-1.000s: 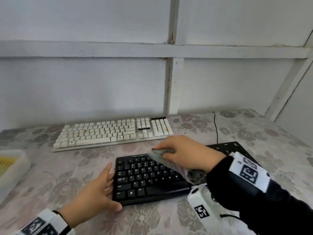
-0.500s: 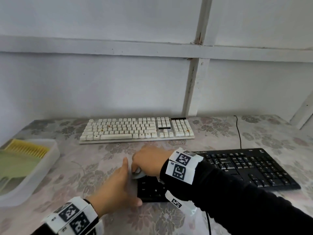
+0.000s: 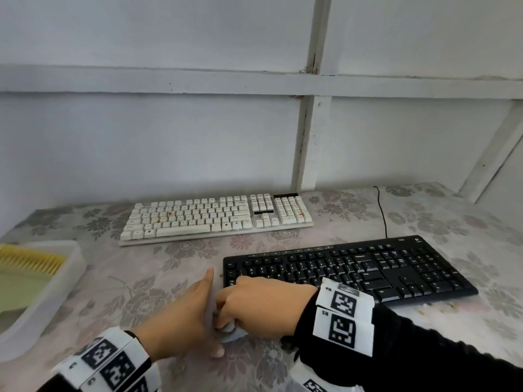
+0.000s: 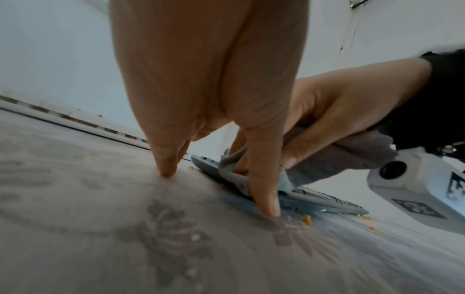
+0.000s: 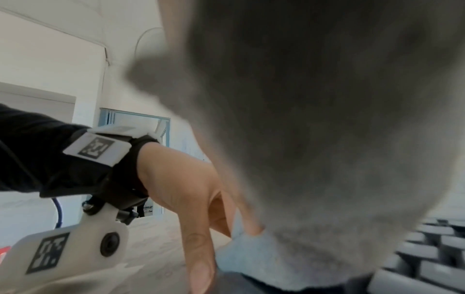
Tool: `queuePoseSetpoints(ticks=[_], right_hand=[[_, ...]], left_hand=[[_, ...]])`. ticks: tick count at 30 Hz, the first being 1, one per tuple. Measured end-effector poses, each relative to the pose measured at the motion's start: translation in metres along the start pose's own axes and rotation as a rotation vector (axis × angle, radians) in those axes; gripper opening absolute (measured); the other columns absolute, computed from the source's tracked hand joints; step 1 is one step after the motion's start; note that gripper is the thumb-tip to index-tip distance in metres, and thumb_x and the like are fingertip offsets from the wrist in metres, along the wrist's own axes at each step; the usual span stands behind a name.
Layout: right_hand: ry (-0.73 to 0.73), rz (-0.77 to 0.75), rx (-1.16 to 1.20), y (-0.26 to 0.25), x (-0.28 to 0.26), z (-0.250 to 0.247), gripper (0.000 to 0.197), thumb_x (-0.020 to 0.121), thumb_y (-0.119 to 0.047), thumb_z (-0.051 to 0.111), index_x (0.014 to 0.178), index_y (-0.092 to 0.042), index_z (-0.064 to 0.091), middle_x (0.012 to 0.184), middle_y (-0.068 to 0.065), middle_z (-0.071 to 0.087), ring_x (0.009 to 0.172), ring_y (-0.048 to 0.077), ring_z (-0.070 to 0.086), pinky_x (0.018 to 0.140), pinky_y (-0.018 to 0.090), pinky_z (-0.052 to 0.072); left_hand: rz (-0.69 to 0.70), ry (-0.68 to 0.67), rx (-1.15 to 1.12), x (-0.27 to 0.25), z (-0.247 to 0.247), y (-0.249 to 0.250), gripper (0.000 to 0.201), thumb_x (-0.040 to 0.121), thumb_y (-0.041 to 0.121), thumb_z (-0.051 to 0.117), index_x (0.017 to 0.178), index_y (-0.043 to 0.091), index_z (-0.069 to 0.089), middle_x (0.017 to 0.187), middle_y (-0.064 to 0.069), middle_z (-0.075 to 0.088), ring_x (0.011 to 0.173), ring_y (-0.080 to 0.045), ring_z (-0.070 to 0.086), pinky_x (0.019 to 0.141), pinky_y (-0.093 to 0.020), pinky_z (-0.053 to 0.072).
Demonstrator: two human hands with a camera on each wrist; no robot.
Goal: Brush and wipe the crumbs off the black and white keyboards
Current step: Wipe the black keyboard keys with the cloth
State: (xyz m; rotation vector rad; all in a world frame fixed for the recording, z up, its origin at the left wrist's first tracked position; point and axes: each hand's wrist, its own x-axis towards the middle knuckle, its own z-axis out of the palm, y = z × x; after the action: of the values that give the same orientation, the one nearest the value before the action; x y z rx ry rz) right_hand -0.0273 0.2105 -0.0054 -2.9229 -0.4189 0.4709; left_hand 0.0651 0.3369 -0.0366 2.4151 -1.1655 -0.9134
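The black keyboard (image 3: 368,270) lies at the front right of the flowered table, and the white keyboard (image 3: 215,219), with orange specks on its keys, lies behind it. My right hand (image 3: 243,304) grips a grey cloth (image 3: 232,333) at the black keyboard's front left corner. My left hand (image 3: 198,312) stands on edge on the table against that end, fingers straight. In the left wrist view the cloth (image 4: 327,165) drapes over the black keyboard (image 4: 314,201), with orange crumbs (image 4: 306,218) beside it. The cloth (image 5: 314,119) fills the right wrist view.
A white tray (image 3: 56,292) at the left edge holds a yellow brush (image 3: 31,260) and a green dustpan (image 3: 19,290). The black keyboard's cable (image 3: 382,213) runs back to the wall. Crumbs lie on the table along the keyboard's front edge.
My right hand has swept the cloth leftward across the black keyboard to its front left corner. My left hand has stayed at the keyboard's left end.
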Motion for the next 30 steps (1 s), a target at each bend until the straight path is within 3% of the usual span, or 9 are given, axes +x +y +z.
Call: queuePoseSetpoints(ticks=[4,7,9,12,16,18,22,26,30], right_hand=[[0.089,-0.045,-0.006,0.004,-0.009,0.011,0.027,0.09,-0.007,0.057,0.11,-0.019,0.07,0.114,0.007,0.057,0.077,0.025,0.043,0.078,0.047,0.048],[0.11,-0.025,-0.025,0.003,-0.018,0.015,0.027,0.088,-0.005,0.059,0.106,-0.021,0.07,0.117,0.003,0.055,0.08,0.026,0.042,0.074,0.047,0.049],[0.107,-0.019,-0.043,0.002,-0.029,0.015,0.026,0.087,-0.003,0.059,0.1,-0.021,0.071,0.12,0.001,0.055,0.079,0.023,0.038,0.072,0.045,0.048],[0.098,0.053,-0.031,0.005,-0.049,0.012,0.025,0.087,-0.001,0.055,0.096,-0.018,0.071,0.125,-0.001,0.053,0.088,0.024,0.042,0.076,0.042,0.047],[0.203,0.25,0.137,0.015,-0.082,0.011,0.034,0.091,-0.005,0.053,0.116,-0.023,0.067,0.135,-0.001,0.043,0.114,0.02,0.046,0.096,0.031,0.04],[0.22,0.367,0.197,0.018,-0.098,0.007,0.039,0.095,-0.011,0.049,0.126,-0.033,0.058,0.144,0.0,0.029,0.123,0.018,0.044,0.1,0.017,0.032],[0.214,0.48,0.249,0.029,-0.118,0.003,0.044,0.094,-0.015,0.05,0.13,-0.04,0.052,0.119,0.001,0.048,0.107,0.012,0.044,0.086,0.013,0.03],[0.383,0.532,0.314,0.041,-0.128,0.001,0.038,0.092,-0.019,0.054,0.122,-0.042,0.058,0.092,-0.009,0.04,0.084,0.0,0.04,0.074,0.009,0.032],[0.32,0.526,0.33,0.043,-0.127,0.001,0.038,0.09,-0.025,0.057,0.125,-0.041,0.056,0.096,-0.007,0.038,0.09,0.004,0.044,0.077,0.008,0.033]], left_hand=[[0.065,-0.025,-0.059,0.001,-0.003,-0.001,0.133,0.066,0.03,0.083,0.144,0.018,-0.024,0.155,0.01,0.003,0.142,-0.01,0.012,0.102,-0.013,0.02],[0.185,-0.068,-0.18,0.004,-0.003,-0.002,0.119,0.06,0.028,0.087,0.137,0.047,-0.001,0.134,0.035,0.019,0.126,0.002,0.031,0.098,-0.008,0.028],[0.267,-0.054,-0.248,0.007,-0.001,-0.004,0.111,0.052,0.034,0.09,0.129,0.058,0.013,0.132,0.029,0.037,0.122,0.005,0.041,0.101,-0.022,0.04],[0.308,-0.024,-0.254,0.009,0.0,-0.01,0.112,0.05,0.04,0.088,0.137,0.05,0.018,0.137,0.019,0.042,0.127,-0.003,0.042,0.105,-0.037,0.04],[0.264,0.004,-0.202,0.008,-0.003,-0.005,0.092,0.07,0.044,0.077,0.128,0.06,0.006,0.131,0.042,0.018,0.129,0.002,0.026,0.104,-0.018,0.03],[0.204,0.019,-0.196,0.006,-0.005,-0.005,0.097,0.075,0.042,0.072,0.141,0.044,0.001,0.144,0.032,0.01,0.136,-0.005,0.021,0.108,-0.019,0.027],[0.16,0.082,-0.199,0.006,-0.009,-0.007,0.138,0.041,0.079,0.068,0.149,0.029,-0.001,0.151,0.017,0.012,0.141,-0.008,0.017,0.115,-0.029,0.022],[0.138,0.206,-0.265,-0.003,-0.005,-0.001,0.074,0.081,0.028,0.07,0.143,0.029,0.028,0.143,0.012,0.034,0.128,-0.005,0.037,0.101,-0.014,0.032],[0.186,0.334,-0.232,-0.014,-0.003,-0.004,0.04,0.085,0.019,0.065,0.106,0.047,0.045,0.116,0.02,0.051,0.108,0.001,0.053,0.094,-0.011,0.041]])
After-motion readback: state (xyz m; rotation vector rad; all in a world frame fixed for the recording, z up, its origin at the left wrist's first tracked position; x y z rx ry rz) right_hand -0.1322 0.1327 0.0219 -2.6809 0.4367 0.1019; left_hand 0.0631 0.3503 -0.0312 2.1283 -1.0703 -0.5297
